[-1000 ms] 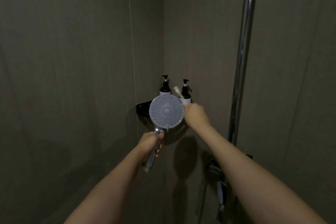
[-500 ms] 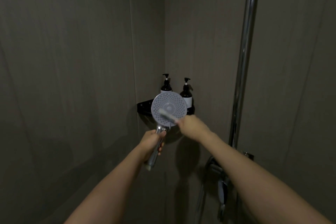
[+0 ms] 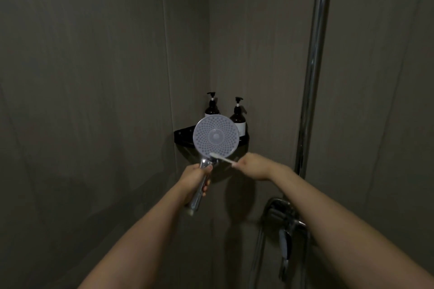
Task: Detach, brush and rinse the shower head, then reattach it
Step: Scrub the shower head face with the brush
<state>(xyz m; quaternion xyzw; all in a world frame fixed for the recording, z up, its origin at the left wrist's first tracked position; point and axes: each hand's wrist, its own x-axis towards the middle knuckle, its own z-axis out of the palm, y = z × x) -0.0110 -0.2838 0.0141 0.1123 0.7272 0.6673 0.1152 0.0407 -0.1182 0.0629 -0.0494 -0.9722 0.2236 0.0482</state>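
Dim shower stall, grey walls (image 3: 82,77) meeting in a corner. Left forearm rising from the lower edge towards mid-frame. Left hand (image 3: 196,179) clenched round the chrome handle of the shower head (image 3: 216,139), thumb near the neck, fingers wrapped behind. Head detached from its hose and held upright, handle tilted down and to the left, its free end showing below the hand. Round pale face turned towards the camera, ringed with nozzle holes, a plain disc at the centre. Just behind the face, a black corner shelf (image 3: 182,136), partly hidden by it. On the shelf, two dark pump bottles: left bottle (image 3: 212,107) upright in the corner, right bottle (image 3: 239,115) beside it, both with lower parts covered by the shower head. Brush (image 3: 222,158), slim and white, laid across the lower rim of the face, bristle end touching the nozzles near the neck, handle running right and slightly down. Right hand (image 3: 253,166) grasping the brush handle by its end, fingers curled, knuckles up; right forearm stretching back to the lower right corner. Further right, a chrome pole (image 3: 314,65) running vertically up the wall. Below it, a chrome mixer (image 3: 285,223), blurred, with a hose (image 3: 257,253) hanging beside it.
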